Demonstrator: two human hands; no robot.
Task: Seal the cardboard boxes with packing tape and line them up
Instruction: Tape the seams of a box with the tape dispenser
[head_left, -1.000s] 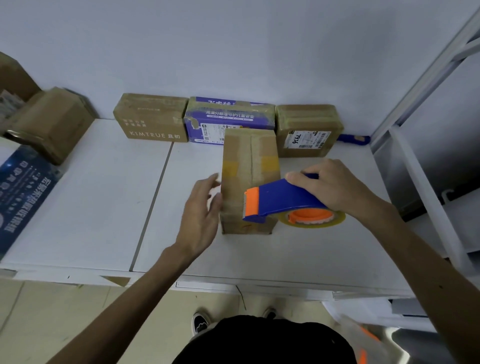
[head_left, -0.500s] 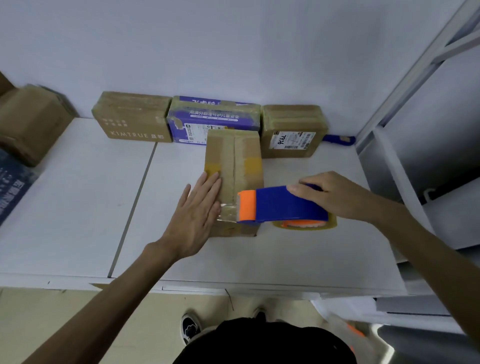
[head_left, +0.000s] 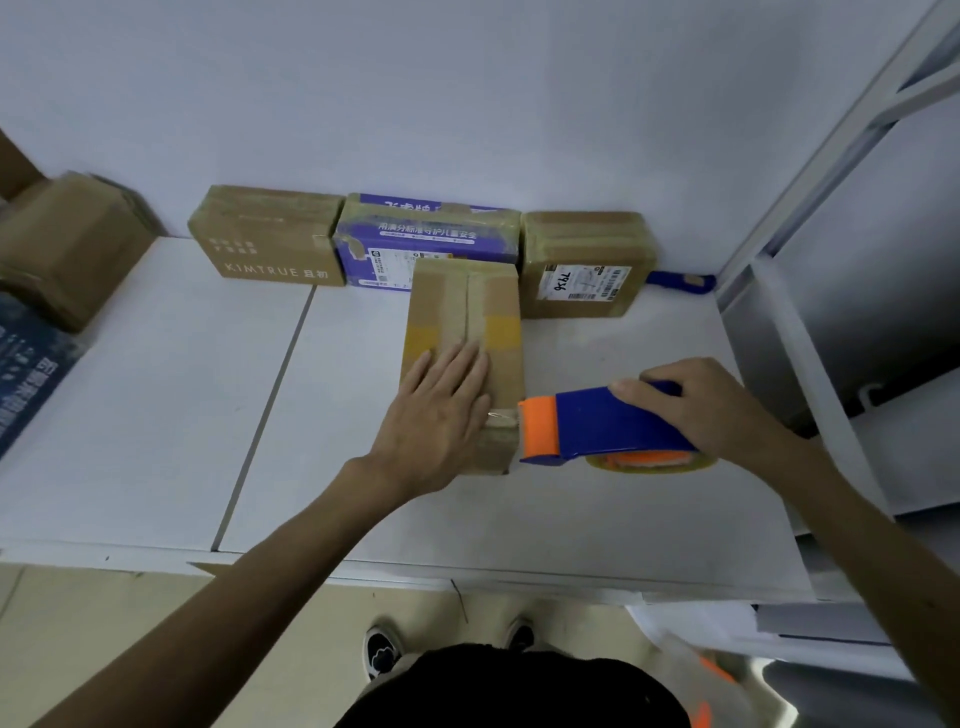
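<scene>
A: Start with the big things. What is on the table (head_left: 156, 415)?

B: A row of three boxes (head_left: 426, 234) stands side by side against the wall (head_left: 467, 104), already taped. In front of the middle one lies the fourth box (head_left: 467, 306). Its long axis runs away from the person toward that row. Whether its far end touches the row, I cannot tell.

A: And the tool?

B: The tape dispenser (head_left: 597, 426) lies crosswise to the box, with its orange mouth against the box's near right corner. The roll (head_left: 649, 462) sits under it, further right.

A: The hands?

B: The right hand (head_left: 711, 410) grips the dispenser's blue body, fingers curled over the top. The left hand (head_left: 441, 415) lies flat on the near half of the lid, fingers straight and close together. It is the hand on the box.

A: Any tape showing?

B: A thin glint (head_left: 501, 415) between the left hand and the mouth may be the strip, but it is too blurred to be sure.

A: What does the next move turn on?

B: The dispenser lies to the right of the box, across its long axis. So I'd judge any pull or tear goes rightward while the left hand pins the lid.
</scene>
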